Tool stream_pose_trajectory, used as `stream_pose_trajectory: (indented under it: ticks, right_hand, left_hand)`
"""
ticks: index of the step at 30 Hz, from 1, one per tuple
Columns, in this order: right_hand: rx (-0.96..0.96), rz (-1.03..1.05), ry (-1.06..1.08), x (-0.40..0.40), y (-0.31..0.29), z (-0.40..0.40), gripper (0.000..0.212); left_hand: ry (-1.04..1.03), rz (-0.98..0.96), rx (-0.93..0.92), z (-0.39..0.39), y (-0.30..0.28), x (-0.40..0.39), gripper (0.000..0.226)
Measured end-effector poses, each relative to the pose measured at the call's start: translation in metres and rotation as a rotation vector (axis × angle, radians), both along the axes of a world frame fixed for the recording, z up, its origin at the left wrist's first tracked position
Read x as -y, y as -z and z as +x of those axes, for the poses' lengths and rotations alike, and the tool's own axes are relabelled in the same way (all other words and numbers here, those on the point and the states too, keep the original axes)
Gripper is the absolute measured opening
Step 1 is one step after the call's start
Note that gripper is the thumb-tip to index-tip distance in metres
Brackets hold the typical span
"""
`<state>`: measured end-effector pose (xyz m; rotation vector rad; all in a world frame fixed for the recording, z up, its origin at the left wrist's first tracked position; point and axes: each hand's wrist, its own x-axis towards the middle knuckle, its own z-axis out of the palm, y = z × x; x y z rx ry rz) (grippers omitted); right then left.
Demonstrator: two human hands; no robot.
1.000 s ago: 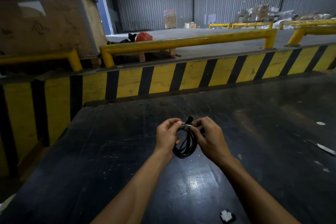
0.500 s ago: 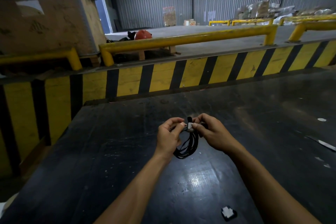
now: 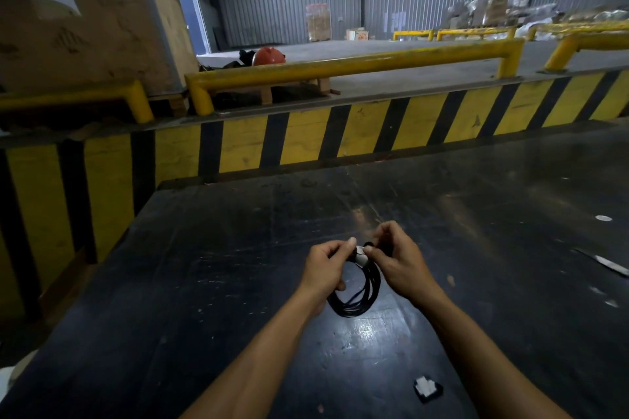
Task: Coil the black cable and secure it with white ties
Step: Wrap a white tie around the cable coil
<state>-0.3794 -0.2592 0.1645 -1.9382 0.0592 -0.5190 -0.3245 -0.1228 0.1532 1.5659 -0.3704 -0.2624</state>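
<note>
Pinching a short white tie [image 3: 360, 254] from both sides, the left hand [image 3: 323, 270] and right hand [image 3: 401, 262] meet above the dark, glossy tabletop [image 3: 204, 282] in the head view. Both hands are curled nearly closed, thumb and fingertips clamped on the tie. The tie sits at the top of the coiled black cable [image 3: 360, 292], whose loops hang below it between the wrists. A small black-and-white block [image 3: 427, 388] lies on the tabletop, nearer the camera than the coil.
</note>
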Motion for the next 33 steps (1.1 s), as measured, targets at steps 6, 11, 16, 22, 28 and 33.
stream_pose_trajectory:
  ticks: [6,11,16,22,28,33]
  right_hand:
    - [-0.128,0.144,-0.026,-0.001,0.013,-0.003,0.026]
    - [-0.147,0.251,-0.072,-0.004,0.026,-0.006,0.016]
    - [-0.064,0.321,0.058,-0.006,0.038,-0.005,0.008]
    - [-0.172,0.495,0.264,-0.003,0.059,-0.009,0.019]
    - [-0.491,0.417,0.261,0.013,0.109,-0.025,0.020]
    - [-0.847,-0.221,0.274,0.048,0.159,-0.054,0.033]
  left_hand:
    - [-0.032,0.012,-0.045,0.001,0.005,-0.002,0.028]
    - [-0.005,0.072,-0.053,0.001,0.010,-0.003,0.032]
    - [0.025,0.019,-0.163,0.000,0.023,-0.009,0.035]
    - [0.204,-0.028,-0.449,-0.013,0.062,-0.026,0.038]
    - [-0.012,-0.064,-0.561,-0.011,0.089,-0.030,0.020]
    - [-0.119,0.136,-0.472,-0.003,0.108,-0.051,0.043]
